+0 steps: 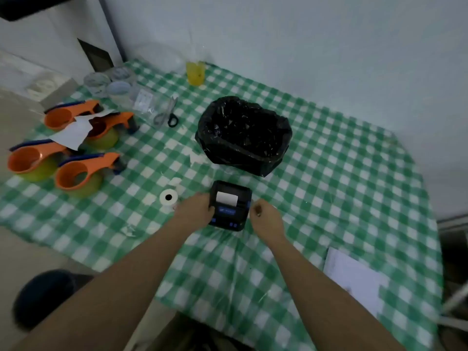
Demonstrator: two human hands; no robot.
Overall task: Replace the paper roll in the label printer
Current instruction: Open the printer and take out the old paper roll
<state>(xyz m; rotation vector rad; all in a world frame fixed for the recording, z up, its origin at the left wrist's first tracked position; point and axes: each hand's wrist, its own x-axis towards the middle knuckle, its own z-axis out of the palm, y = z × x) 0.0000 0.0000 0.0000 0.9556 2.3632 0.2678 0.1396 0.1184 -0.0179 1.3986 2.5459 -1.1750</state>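
A small black label printer [229, 206] with blue buttons lies on the green checked tablecloth [329, 188]. White paper shows in its open top. My left hand [193, 210] grips the printer's left side. My right hand [264, 216] hovers just off the printer's right side, fingers loosely curled with nothing visible in them. A white paper roll [169, 198] stands on end on the cloth just left of my left hand.
A bin lined with a black bag [244, 134] stands right behind the printer. Several orange tape dispensers [76, 173] sit at the left, scissors [170, 115] and clear containers behind them. A yellow cup [195, 72] is by the wall. White paper [354, 277] lies near the right front.
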